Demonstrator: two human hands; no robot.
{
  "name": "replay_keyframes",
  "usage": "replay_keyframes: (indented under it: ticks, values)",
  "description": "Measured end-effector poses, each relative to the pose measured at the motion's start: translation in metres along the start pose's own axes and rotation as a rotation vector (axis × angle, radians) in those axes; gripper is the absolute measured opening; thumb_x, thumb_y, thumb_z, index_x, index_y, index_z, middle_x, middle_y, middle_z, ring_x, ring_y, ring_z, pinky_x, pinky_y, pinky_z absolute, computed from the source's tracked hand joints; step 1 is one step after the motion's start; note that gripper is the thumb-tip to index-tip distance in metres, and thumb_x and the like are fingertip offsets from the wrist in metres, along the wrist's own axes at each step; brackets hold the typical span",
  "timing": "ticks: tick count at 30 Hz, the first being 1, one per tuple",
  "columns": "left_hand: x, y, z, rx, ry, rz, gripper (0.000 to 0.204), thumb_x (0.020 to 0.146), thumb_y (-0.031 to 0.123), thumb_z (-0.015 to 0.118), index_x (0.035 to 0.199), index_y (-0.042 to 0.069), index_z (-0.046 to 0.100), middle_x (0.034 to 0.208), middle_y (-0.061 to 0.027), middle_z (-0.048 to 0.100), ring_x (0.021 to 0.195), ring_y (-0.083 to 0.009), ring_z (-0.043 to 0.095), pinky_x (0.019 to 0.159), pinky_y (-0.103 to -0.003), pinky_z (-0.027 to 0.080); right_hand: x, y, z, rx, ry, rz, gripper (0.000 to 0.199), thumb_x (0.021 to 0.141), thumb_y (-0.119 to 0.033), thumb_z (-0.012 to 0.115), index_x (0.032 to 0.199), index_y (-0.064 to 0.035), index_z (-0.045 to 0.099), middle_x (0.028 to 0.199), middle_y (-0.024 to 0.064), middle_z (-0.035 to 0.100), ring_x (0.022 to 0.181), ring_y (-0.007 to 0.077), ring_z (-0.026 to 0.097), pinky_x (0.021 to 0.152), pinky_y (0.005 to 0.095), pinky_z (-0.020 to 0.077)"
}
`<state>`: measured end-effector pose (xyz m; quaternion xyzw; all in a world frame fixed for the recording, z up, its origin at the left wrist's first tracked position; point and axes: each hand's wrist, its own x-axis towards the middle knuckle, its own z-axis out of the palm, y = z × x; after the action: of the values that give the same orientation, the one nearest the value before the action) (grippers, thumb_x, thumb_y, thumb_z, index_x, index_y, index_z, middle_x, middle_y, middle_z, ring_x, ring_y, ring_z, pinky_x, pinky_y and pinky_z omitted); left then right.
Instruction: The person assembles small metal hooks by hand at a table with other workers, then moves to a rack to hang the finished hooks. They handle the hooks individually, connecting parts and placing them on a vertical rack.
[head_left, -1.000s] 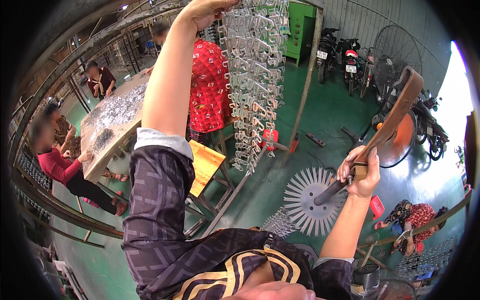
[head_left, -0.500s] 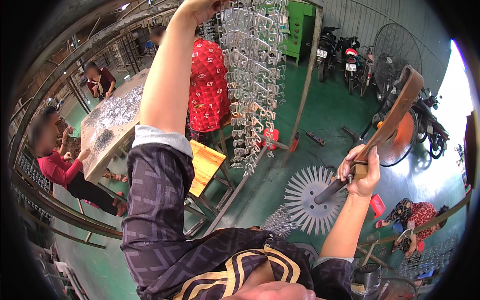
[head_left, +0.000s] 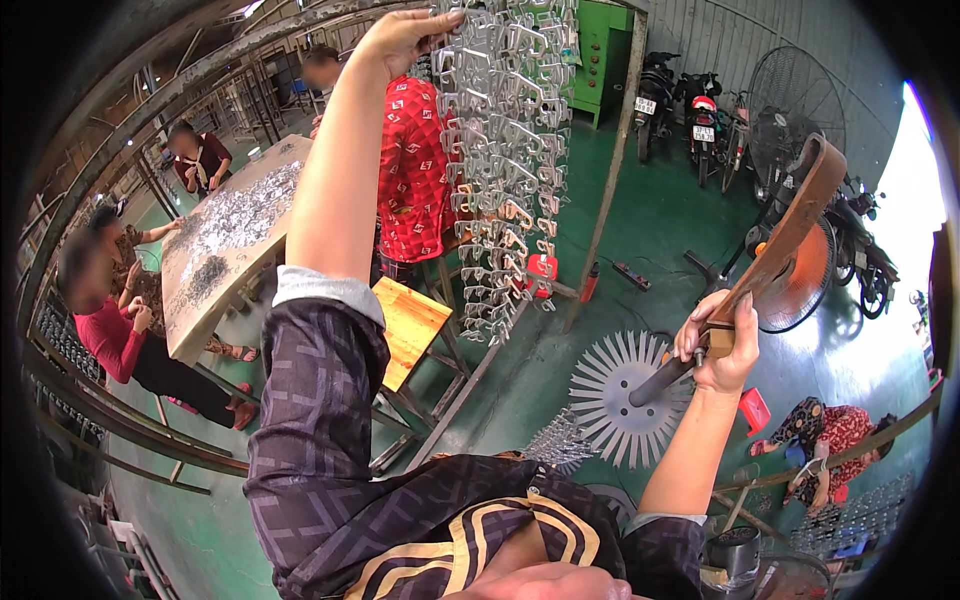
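A long cluster of bent silver metal clips (head_left: 508,150) hangs in linked rows in front of me. Raised at the upper left of it, my left hand (head_left: 405,38) has its fingertips closed on the edge of the top clips. My right hand (head_left: 722,345) is wrapped round a brown flat metal bar (head_left: 790,225) with a curved upper end. A dark rod (head_left: 665,382) runs from beside that hand down to the middle of a slotted grey metal disc (head_left: 612,430). More small metal clips (head_left: 562,440) lie left of the disc.
A metal frame post (head_left: 605,170) stands right of the clips. A wooden stool (head_left: 410,335) and a person in red (head_left: 412,170) are behind my left arm. People sit round a worktable (head_left: 190,325) covered with metal parts. An orange fan (head_left: 800,275) and motorbikes (head_left: 702,130) are at right.
My left hand has come slightly lower into view, and the hanging clips have swayed a little. At the worktable, one person now reaches an arm across. My right hand stays in place.
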<state>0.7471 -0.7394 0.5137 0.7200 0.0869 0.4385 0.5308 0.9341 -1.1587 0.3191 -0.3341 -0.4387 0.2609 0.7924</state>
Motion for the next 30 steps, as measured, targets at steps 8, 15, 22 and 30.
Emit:
replay_keyframes:
  ticks: [8,15,22,30]
  values:
    - [-0.068,-0.042,-0.007,0.190,0.073,-0.017,0.035,0.073,0.026,0.077,0.092,-0.002,0.068,0.087,-0.0046,0.066,0.086,-0.0097,0.056,0.085,-0.027,0.038,-0.001,0.003,0.002,0.023,-0.037,0.011,0.052,0.093,-0.042,0.040,0.074,0.0054,0.053,0.049,0.0133,0.049,0.036,0.0186,0.047,0.034,0.0277,0.0397]
    - [-0.137,-0.068,0.016,0.343,0.075,-0.037,0.024,0.076,0.022,0.073,0.088,0.001,0.070,0.077,0.0004,0.066,0.071,-0.0037,0.054,0.069,-0.022,0.042,-0.001,0.005,-0.002,0.045,-0.049,0.015,0.053,0.093,-0.042,0.039,0.075,0.0057,0.052,0.049,0.0133,0.049,0.036,0.0187,0.047,0.034,0.0276,0.0399]
    - [-0.201,-0.117,0.036,0.249,-0.009,-0.117,0.017,0.078,0.014,0.071,0.090,0.002,0.070,0.078,0.0010,0.064,0.073,-0.0052,0.053,0.068,-0.023,0.043,0.001,0.006,-0.002,0.060,-0.072,0.041,0.054,0.093,-0.043,0.038,0.075,0.0061,0.052,0.049,0.0130,0.049,0.036,0.0187,0.047,0.035,0.0274,0.0400]
    - [-0.275,-0.173,0.079,0.225,-0.132,-0.141,0.012,0.075,0.009,0.071,0.087,0.004,0.071,0.080,-0.0042,0.065,0.076,-0.0093,0.058,0.069,-0.025,0.046,0.001,0.010,-0.004,0.067,-0.118,0.039,0.054,0.094,-0.042,0.036,0.076,0.0068,0.052,0.049,0.0132,0.048,0.037,0.0188,0.047,0.035,0.0272,0.0400]
